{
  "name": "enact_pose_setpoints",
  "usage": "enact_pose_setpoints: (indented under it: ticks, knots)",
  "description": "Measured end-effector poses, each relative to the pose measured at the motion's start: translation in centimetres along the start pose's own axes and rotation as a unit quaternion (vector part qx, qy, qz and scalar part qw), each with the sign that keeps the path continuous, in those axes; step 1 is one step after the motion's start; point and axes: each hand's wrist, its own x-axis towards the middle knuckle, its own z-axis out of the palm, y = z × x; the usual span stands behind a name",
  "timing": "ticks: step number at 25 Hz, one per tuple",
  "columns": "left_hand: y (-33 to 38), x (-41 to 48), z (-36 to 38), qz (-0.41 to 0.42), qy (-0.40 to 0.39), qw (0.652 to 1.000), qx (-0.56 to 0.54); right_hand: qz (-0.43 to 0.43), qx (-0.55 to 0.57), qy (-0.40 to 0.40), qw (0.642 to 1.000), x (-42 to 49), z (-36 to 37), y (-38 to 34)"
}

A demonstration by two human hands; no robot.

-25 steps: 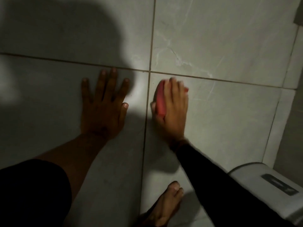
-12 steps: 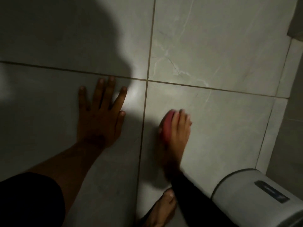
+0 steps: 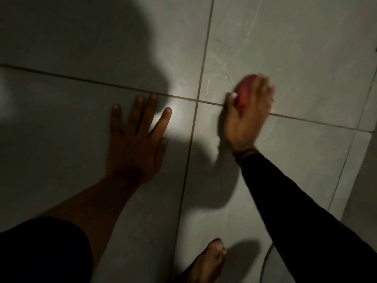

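Observation:
My right hand (image 3: pixel 247 117) grips a red scrubbing brush (image 3: pixel 243 94) and holds it down on the grey tiled floor (image 3: pixel 285 48), across a grout line just right of a tile junction. Fingers lie over the brush top and the thumb is against its left side; most of the brush is hidden. The hand is blurred. My left hand (image 3: pixel 135 137) rests flat on the tile to the left, fingers spread, in shadow.
My bare foot (image 3: pixel 208 262) stands at the bottom centre. A curved pale edge of a round object (image 3: pixel 265 260) shows at the bottom right, mostly hidden by my black sleeve. A narrow tile strip (image 3: pixel 350 170) and a wall base run along the right edge.
My right hand has pushed the red brush away from me and to the right, onto the grout line. My left hand stays planted. The white container at the bottom right has left the view.

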Motion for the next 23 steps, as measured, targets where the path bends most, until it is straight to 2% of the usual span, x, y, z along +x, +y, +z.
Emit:
enact_pose_setpoints:
  ticks: [2,4,6,8,9,11,12,13,15,18,20,22,23]
  knots:
    - [0.0,0.1,-0.1,0.002,0.003,1.000,-0.002,-0.149,-0.023,-0.053,0.987,-3.9,1.9,-4.0]
    - [-0.2,0.1,0.0,0.003,0.007,1.000,-0.006,-0.224,-0.039,-0.137,0.964,-12.9,1.0,-3.5]
    - [-0.2,-0.1,0.2,0.000,0.008,1.000,-0.004,-0.203,-0.064,-0.211,0.954,-19.9,-2.7,0.2]
    - [-0.1,-0.2,0.3,0.003,0.010,1.000,-0.003,-0.164,-0.095,-0.231,0.954,-18.9,-5.0,4.0]
    - [-0.1,-0.2,0.4,0.003,0.012,1.000,-0.003,-0.122,-0.104,-0.220,0.962,-16.1,-4.8,4.7]
    - [-0.4,0.0,0.6,0.001,0.014,1.000,-0.005,-0.037,-0.065,-0.136,0.988,-8.6,-2.6,3.3]
    - [-0.4,0.0,0.6,-0.002,0.014,1.000,-0.010,-0.022,-0.042,-0.096,0.994,-5.0,-1.5,1.6]
    - [-0.3,0.0,0.5,-0.006,0.014,1.000,-0.010,-0.038,-0.032,-0.073,0.996,-3.2,-0.6,-0.4]
    - [-0.1,0.0,0.0,-0.005,0.014,1.000,-0.008,-0.118,-0.043,-0.081,0.989,-5.5,0.7,-2.9]
    - [-0.1,0.2,-0.1,-0.004,0.005,1.000,-0.005,-0.196,-0.069,-0.196,0.958,-18.6,-1.9,-1.3]
    - [-0.2,0.0,-0.2,-0.008,0.006,1.000,-0.008,-0.162,-0.105,-0.247,0.949,-22.5,-4.2,2.5]
    - [-0.1,-0.2,-0.1,-0.004,0.011,1.000,-0.006,-0.083,-0.141,-0.216,0.963,-19.0,-4.5,5.0]
    - [0.0,-0.2,-0.1,-0.002,0.014,1.000,-0.006,-0.030,-0.115,-0.184,0.976,-16.3,-4.3,5.3]
